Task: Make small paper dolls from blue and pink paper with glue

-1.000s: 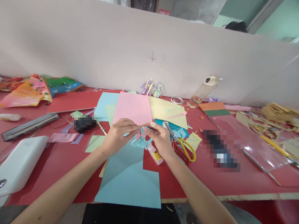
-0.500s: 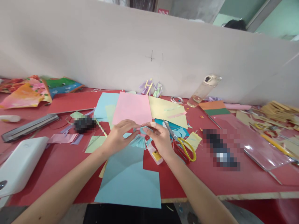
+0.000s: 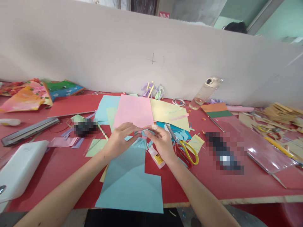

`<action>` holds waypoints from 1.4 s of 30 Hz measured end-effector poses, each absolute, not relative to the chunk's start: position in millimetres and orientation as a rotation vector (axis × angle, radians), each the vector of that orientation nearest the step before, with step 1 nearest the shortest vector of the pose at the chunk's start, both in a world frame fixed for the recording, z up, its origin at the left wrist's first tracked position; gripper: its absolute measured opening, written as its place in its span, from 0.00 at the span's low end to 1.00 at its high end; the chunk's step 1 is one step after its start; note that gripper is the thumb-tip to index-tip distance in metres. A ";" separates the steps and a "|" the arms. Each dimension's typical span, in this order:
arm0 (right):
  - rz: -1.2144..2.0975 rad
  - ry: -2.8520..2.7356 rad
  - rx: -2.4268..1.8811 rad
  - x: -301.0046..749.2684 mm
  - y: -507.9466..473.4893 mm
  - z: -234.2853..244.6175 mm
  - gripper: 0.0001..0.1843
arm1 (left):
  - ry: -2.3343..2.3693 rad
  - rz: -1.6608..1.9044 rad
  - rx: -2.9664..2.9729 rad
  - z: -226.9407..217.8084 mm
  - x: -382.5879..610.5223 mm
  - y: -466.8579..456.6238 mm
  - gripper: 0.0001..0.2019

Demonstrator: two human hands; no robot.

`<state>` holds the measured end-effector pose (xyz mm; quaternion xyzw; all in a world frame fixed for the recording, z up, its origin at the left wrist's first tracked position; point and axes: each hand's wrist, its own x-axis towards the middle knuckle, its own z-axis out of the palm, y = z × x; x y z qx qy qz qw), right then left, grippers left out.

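Over the middle of the red table, both my hands hold a small light-blue folded paper piece (image 3: 140,142) with a pleated lower part and a pinkish band. My left hand (image 3: 123,136) pinches it from the left, fingertips at its top. My right hand (image 3: 161,138) grips its right side, the thumb lying across the blue paper. My fingers hide part of the piece. Just below my right hand lies a small glue bottle (image 3: 156,158) with a yellow label. Scissors (image 3: 189,151) with yellow and red handles rest to its right. Blue paper sheets (image 3: 132,186) spread beneath my hands.
Pink paper (image 3: 133,110) and yellow paper (image 3: 170,110) lie beyond my hands. Two small paper figures (image 3: 148,89) lean against the white partition (image 3: 106,50). A water bottle (image 3: 204,93) stands tilted at the right. A white power bank (image 3: 23,168) sits at the left, near a stapler-like grey bar (image 3: 30,130).
My hands have shifted only slightly around the blue paper piece, and its pinkish band shows a little more. The whole view has moved slightly.
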<state>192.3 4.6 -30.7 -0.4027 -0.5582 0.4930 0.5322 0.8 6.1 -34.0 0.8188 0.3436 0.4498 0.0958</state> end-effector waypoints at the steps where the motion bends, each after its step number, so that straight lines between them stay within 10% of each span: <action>1: 1.179 -1.330 -0.959 192.0 4.6 -30.6 0.08 | 1.025 1.324 2.414 -34.3 0.6 6.3 0.09; 42: 1.211 -1.283 -1.007 191.3 3.2 -31.0 0.12 | 1.217 1.205 1.950 -20.0 3.7 0.6 0.05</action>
